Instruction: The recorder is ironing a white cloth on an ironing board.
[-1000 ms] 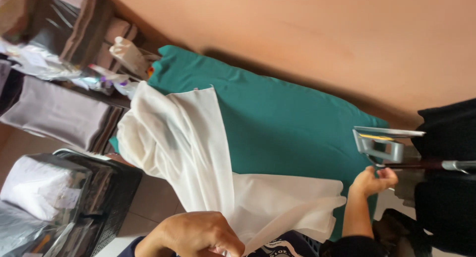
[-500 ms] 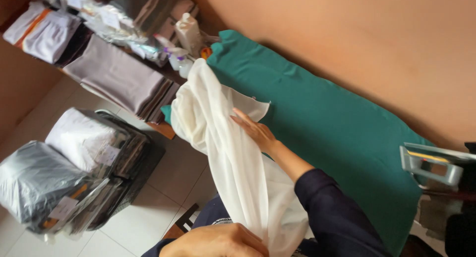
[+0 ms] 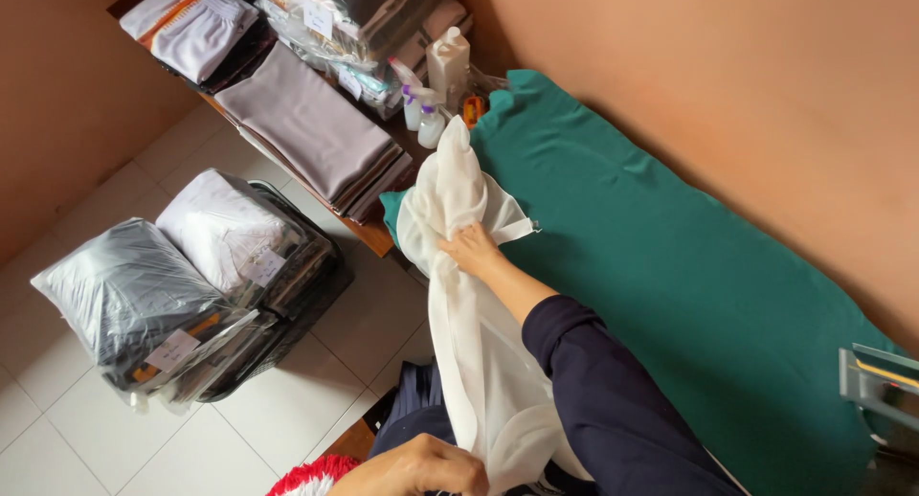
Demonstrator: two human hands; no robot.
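Head view, listed by size. We record first the green padded board, running diagonally along the orange wall. Next, the white sheer cloth — draped over the board's near end by the shelf and trailing down off its edge toward the bottom of the frame. We note a stack of folded grey fabric on the wooden shelf beside the board's end, and bagged bundles in a dark crate on the tiled floor. The right hand, dark sleeve behind it, lies on the cloth at the board's edge with fingers curled into the fabric; how firmly it grips we cannot tell. The left hand, low in the frame, is closed into a loose fist on the cloth's lower end. Smaller items: a white jug and small spray bottles on the shelf just past the board's end — and a metal iron rest, partly cut off at the right edge.
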